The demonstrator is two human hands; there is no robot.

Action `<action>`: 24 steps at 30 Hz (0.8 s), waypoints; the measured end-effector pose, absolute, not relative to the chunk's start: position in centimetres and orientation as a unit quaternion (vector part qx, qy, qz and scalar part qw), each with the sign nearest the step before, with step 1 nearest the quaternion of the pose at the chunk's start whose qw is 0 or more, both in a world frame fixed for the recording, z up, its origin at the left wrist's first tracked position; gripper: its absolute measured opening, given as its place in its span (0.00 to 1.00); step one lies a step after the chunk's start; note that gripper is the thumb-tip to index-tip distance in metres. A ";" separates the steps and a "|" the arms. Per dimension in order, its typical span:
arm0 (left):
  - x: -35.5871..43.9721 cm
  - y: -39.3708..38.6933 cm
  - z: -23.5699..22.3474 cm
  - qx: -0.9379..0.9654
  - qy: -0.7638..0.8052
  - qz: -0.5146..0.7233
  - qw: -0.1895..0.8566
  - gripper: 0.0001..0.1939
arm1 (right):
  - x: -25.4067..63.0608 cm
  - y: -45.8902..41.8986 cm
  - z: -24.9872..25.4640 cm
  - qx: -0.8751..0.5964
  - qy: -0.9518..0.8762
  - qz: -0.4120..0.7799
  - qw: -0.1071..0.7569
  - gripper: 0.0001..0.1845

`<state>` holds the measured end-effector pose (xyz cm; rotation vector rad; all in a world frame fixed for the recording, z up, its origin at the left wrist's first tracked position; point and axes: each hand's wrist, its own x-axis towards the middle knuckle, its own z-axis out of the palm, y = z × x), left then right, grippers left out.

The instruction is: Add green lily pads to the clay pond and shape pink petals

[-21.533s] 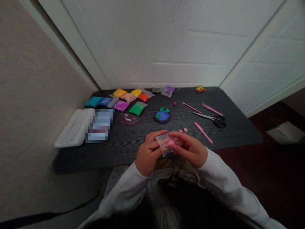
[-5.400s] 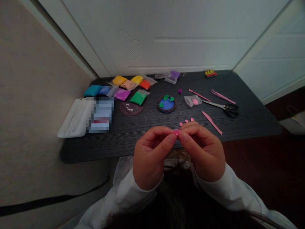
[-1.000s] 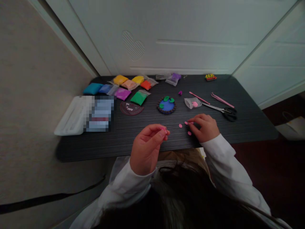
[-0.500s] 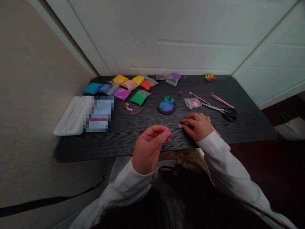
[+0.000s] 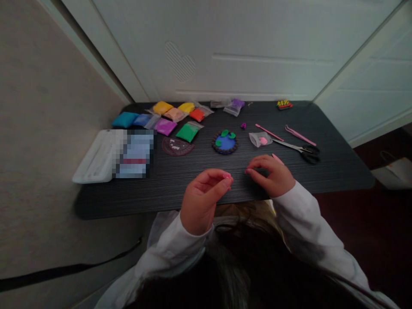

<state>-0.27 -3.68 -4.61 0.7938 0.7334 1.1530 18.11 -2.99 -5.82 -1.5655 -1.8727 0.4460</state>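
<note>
My left hand (image 5: pixel 204 199) pinches a small piece of pink clay (image 5: pixel 227 176) between thumb and fingertips, above the near edge of the table. To its right, my right hand (image 5: pixel 270 175) has its thumb and index finger closed on another small pink clay piece (image 5: pixel 247 170), mostly covered by the fingertips. A pink tool (image 5: pixel 277 159) lies partly hidden behind the right hand. Beyond the hands sits a round clay pond (image 5: pixel 227 143) with a blue middle, green leaves and a brown beaded rim. An opened clear bag (image 5: pixel 257 139) with pink clay lies right of it.
Black-handled scissors (image 5: pixel 299 149), pink tweezers (image 5: pixel 300 135) and a thin pink stick (image 5: pixel 269 132) lie at the right. Several bags of coloured clay, such as green (image 5: pixel 188 132), stand back left near a protractor (image 5: pixel 177 146) and a white tray (image 5: pixel 100 156).
My right hand has picked the pink clay piece off the table and drawn back slightly to the right. My left hand has shifted a little right, still pinching its piece.
</note>
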 end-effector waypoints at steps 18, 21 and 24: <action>0.0 -5.2 -3.6 0.539 0.313 0.497 0.604 0.07 | 13.9 -6.7 -2.0 -0.522 -0.522 0.415 0.532 0.02; 0.1 -5.1 -3.7 0.522 0.306 0.504 0.616 0.08 | 13.8 -6.7 -2.0 -0.509 -0.517 0.439 0.529 0.01; 0.1 -5.1 -3.8 0.484 0.299 0.511 0.645 0.08 | 14.0 -6.7 -2.2 -0.480 -0.494 0.475 0.547 0.05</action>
